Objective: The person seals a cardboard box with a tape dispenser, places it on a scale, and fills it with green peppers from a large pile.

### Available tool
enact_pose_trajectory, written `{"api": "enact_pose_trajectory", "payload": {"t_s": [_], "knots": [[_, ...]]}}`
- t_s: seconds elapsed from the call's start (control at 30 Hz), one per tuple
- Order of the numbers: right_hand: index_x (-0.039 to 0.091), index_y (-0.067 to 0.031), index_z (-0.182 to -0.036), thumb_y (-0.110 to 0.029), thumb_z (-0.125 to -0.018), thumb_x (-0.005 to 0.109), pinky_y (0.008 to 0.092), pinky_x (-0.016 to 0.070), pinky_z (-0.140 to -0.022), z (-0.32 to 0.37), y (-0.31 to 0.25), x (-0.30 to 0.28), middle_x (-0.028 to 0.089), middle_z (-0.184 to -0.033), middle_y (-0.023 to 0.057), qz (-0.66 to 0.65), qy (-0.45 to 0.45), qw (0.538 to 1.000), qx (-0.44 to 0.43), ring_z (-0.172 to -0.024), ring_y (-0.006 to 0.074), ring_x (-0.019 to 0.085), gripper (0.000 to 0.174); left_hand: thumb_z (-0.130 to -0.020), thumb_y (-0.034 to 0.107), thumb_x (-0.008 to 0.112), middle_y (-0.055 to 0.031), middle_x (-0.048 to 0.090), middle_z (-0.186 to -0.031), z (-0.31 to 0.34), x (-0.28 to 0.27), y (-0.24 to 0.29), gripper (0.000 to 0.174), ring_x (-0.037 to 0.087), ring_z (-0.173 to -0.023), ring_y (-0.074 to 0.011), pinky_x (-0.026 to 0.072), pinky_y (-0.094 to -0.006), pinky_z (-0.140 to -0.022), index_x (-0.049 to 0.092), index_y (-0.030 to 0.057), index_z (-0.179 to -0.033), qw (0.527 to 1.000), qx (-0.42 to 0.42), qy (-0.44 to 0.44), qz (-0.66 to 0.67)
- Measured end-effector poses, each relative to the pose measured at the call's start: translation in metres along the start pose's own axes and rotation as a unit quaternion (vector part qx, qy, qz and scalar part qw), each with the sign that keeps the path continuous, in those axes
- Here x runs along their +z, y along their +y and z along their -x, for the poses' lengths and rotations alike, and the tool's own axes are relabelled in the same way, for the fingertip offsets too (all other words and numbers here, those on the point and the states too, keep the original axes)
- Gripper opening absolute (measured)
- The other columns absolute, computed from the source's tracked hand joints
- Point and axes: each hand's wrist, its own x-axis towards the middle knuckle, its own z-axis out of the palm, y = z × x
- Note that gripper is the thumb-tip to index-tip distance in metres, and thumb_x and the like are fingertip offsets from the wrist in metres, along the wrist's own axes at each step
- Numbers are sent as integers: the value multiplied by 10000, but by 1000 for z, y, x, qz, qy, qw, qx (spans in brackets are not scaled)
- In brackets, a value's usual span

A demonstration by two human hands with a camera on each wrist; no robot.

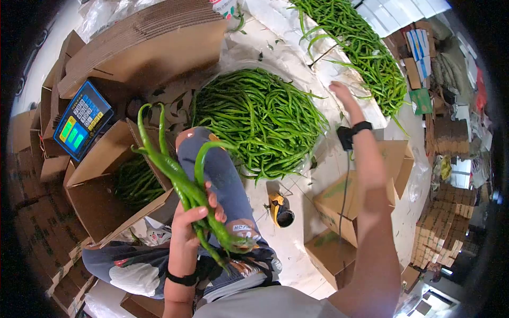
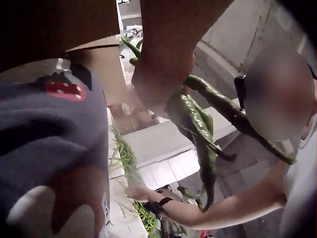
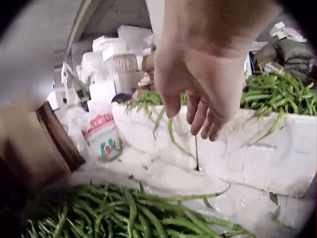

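My left hand (image 1: 188,218) grips a bunch of long green chili peppers (image 1: 177,175) above my lap, thumb across them. The left wrist view shows the peppers (image 2: 198,129) fanning out past the hand. My right hand (image 1: 347,100) reaches out beside the white foam boxes (image 1: 366,100) heaped with green peppers (image 1: 350,32). In the right wrist view its fingers hang loosely, and one pepper (image 3: 173,136) drooping over the box wall overlaps the thumb tip. Nearer to me lies a big round heap of peppers (image 1: 260,122).
An open cardboard box (image 1: 95,206) with peppers inside stands at left, beside a blue digital scale display (image 1: 82,121). Flattened cartons (image 1: 143,47) are stacked behind. More open boxes (image 1: 336,206) and a yellow-black container (image 1: 280,209) sit on the floor at right.
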Motion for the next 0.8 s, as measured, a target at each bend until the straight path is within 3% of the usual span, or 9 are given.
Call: {"api": "enact_pose_trajectory", "payload": {"t_s": [0.03,0.17,0.27,0.33,0.4,0.5,0.6,0.7,0.8], "knots": [[506,-24,-1132,-257,-753,533,311,398,-862,-40,40,34,549,-1121,114,124,-21,991,-48,-1024,224,519,446,-648,56,617,-115,509,-814,1,-2,2,523,547,-653,-267,444,-403,-619,393,5,-1118,1000,0,6,-7],[505,-77,-1145,-179,-749,529,326,398,-878,-34,29,101,547,-1101,164,164,18,986,-41,-1024,281,516,410,-611,28,641,-128,524,-752,-3,-8,6,533,556,-611,-283,453,-420,-587,402,-2,-1085,1000,12,-5,2],[541,-113,-1104,-139,-737,546,357,406,-851,-37,19,120,558,-1053,173,161,-6,986,-53,-967,316,521,368,-599,0,643,-142,531,-726,-7,-10,8,529,562,-605,-297,460,-431,-579,406,-3,-1072,1000,10,1,13],[561,-63,-1034,-86,-736,554,393,414,-829,-40,17,121,566,-965,168,322,-24,934,-154,-909,342,518,299,-601,-26,630,-156,541,-731,-12,-10,8,511,567,-616,-310,462,-434,-584,407,-9,-1060,1000,-5,8,9],[569,-32,-913,-68,-735,537,411,421,-783,-39,17,112,528,-867,192,297,44,933,-201,-859,345,515,185,-602,-32,626,-158,543,-738,-14,-9,8,507,569,-620,-312,463,-435,-586,406,-11,-1057,1000,-9,17,14],[555,3,-878,-145,-733,573,419,433,-760,-29,24,95,551,-881,215,279,64,949,-132,-851,374,531,208,-601,-37,624,-159,547,-745,-17,-12,8,504,571,-627,-316,464,-437,-591,406,-13,-1055,999,-15,20,22],[530,55,-882,-348,-686,626,422,441,-758,-18,53,96,568,-909,272,277,-95,956,9,-862,401,553,459,-601,-34,626,-157,549,-741,-22,-13,7,504,574,-627,-317,467,-439,-598,409,-11,-1056,999,-22,23,24],[527,53,-897,-305,-701,597,426,438,-760,-13,55,96,568,-907,267,252,-79,964,34,-861,394,554,414,-601,-30,623,-155,549,-737,-21,-12,9,493,573,-619,-311,465,-436,-592,410,-12,-1045,999,-26,33,12],[530,52,-932,-243,-703,574,421,435,-770,-16,48,98,567,-910,266,171,61,981,62,-881,387,549,376,-599,-26,625,-153,547,-739,-17,-14,10,494,572,-614,-308,465,-435,-589,409,-12,-1043,999,-24,28,4]]}}
